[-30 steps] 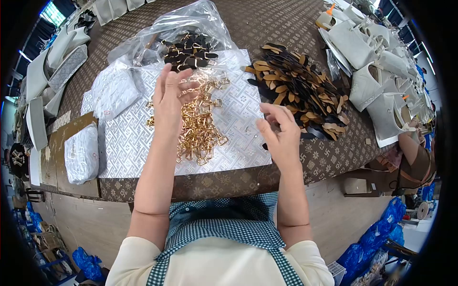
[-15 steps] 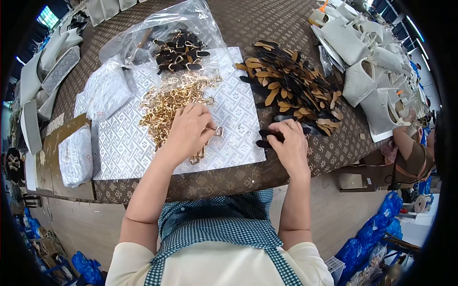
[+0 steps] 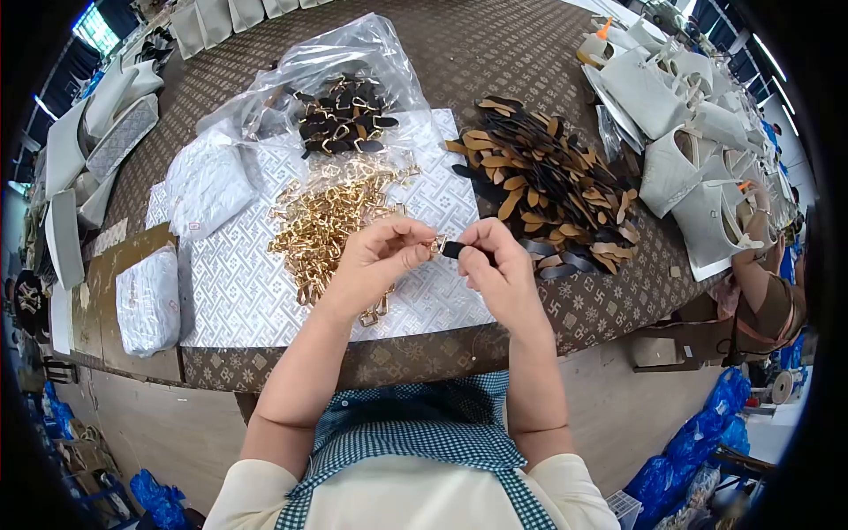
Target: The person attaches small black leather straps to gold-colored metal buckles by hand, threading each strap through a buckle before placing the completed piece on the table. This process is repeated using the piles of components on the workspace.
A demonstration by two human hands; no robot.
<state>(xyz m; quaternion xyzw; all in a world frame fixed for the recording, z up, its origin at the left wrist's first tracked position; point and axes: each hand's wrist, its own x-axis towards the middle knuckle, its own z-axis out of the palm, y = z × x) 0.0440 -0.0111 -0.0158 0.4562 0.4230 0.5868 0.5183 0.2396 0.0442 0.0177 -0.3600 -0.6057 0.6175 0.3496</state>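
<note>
Between finger and thumb, my left hand (image 3: 382, 262) pinches a small gold buckle (image 3: 438, 246). My right hand (image 3: 500, 268) grips a short black leather strap (image 3: 453, 250), whose end meets the buckle; whether it passes through the frame is too small to tell. Both hands are close together above the white patterned sheet (image 3: 424, 305). Left of them lies a heap of gold buckles (image 3: 327, 216). To the right is a pile of black and brown leather straps (image 3: 552, 185). Behind the buckles, straps with gold buckles fitted (image 3: 340, 119) lie by a clear plastic bag (image 3: 367, 49).
White wrapped packages (image 3: 148, 300) lie at the left on brown cardboard (image 3: 97, 305). Pale handbags (image 3: 676, 163) crowd the right edge, where another person's arm (image 3: 755, 238) reaches in. More pale bag pieces (image 3: 66, 194) stand at the far left.
My left hand has moved right and up from the heap with the buckle. My right hand has brought a black strap leftward from the pile's near edge to meet it.
</note>
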